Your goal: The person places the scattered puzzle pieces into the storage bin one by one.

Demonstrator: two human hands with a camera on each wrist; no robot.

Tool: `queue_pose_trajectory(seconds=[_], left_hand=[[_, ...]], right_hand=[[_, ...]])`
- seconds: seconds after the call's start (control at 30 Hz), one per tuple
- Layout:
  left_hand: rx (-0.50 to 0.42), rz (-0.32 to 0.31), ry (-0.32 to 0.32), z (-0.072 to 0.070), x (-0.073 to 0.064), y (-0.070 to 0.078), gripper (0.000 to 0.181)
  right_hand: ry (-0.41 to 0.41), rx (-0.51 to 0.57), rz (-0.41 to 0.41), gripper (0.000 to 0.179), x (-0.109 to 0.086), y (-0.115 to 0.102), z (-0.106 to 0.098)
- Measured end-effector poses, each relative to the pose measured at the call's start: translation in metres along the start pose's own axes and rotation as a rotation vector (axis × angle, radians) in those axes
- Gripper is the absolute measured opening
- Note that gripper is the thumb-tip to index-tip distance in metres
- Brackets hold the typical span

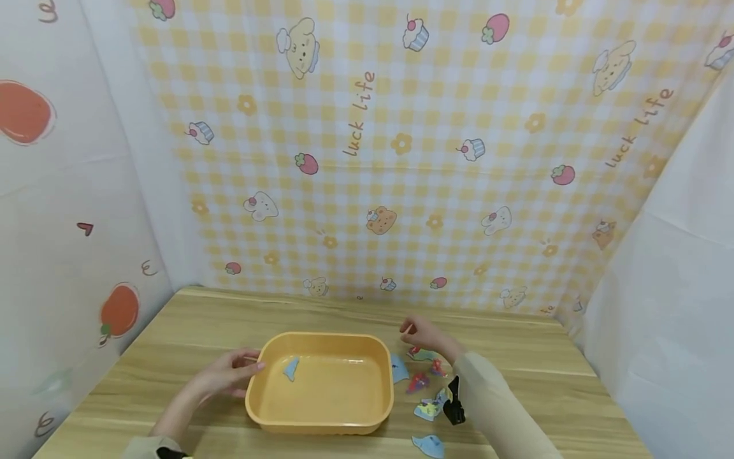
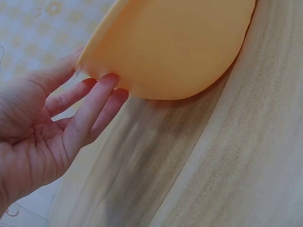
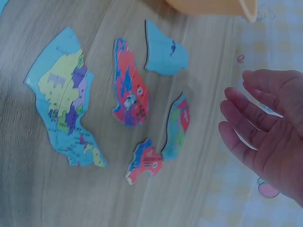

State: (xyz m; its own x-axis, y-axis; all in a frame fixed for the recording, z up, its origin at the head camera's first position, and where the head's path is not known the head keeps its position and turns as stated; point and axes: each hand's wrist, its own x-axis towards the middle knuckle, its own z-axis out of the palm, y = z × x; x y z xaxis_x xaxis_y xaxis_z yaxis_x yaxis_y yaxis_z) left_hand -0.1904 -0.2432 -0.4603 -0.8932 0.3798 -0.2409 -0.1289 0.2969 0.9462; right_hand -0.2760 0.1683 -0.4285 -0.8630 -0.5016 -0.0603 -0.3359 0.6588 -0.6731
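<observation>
The left hand (image 1: pixel 229 373) grips the left rim of the yellow tray (image 1: pixel 321 426), its thumb over the edge and its fingers against the outer wall and underside. The tray sits in the middle of the wood-grain surface (image 1: pixel 516 357), and inside it, toward the left, lies one small blue piece (image 1: pixel 291 369). The right hand (image 1: pixel 427 335) hangs above the far side of the loose pieces, fingers slightly bent and a little apart, with nothing visible in its grasp.

The flat, map-printed pieces lie right of the tray. Nearest its right wall is a light blue piece (image 3: pixel 164 53); by it lies a long red-and-blue piece (image 3: pixel 130 87). A green-and-red piece (image 3: pixel 177 127) lies just beside a small red-and-blue piece (image 3: pixel 144 161), though whether they touch is hard to tell. A larger yellow-and-purple piece (image 3: pixel 61 90) is nearer the person, and another blue piece (image 1: pixel 429 445) lies nearest of all. A checked cloth (image 1: pixel 367 127) printed with cupcakes, strawberries and flowers hangs behind the surface
</observation>
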Motion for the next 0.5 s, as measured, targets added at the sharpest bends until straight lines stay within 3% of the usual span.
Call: queue_pose_trajectory(seconds=[0.23,0.37,0.5], left_hand=[[-0.001,-0.024,0.038,0.003,-0.002,0.003,0.064],[-0.008,-0.029,0.045,0.004,-0.002,0.002,0.064],[-0.007,-0.030,0.045,0.005,-0.002,0.003,0.064]], right_hand=[[0.017,-0.037,0.073,0.019,-0.007,0.014,0.000],[0.072,-0.114,0.174,0.022,-0.009,0.023,0.003],[0.084,-0.126,0.263,0.027,-0.012,0.033,0.006]])
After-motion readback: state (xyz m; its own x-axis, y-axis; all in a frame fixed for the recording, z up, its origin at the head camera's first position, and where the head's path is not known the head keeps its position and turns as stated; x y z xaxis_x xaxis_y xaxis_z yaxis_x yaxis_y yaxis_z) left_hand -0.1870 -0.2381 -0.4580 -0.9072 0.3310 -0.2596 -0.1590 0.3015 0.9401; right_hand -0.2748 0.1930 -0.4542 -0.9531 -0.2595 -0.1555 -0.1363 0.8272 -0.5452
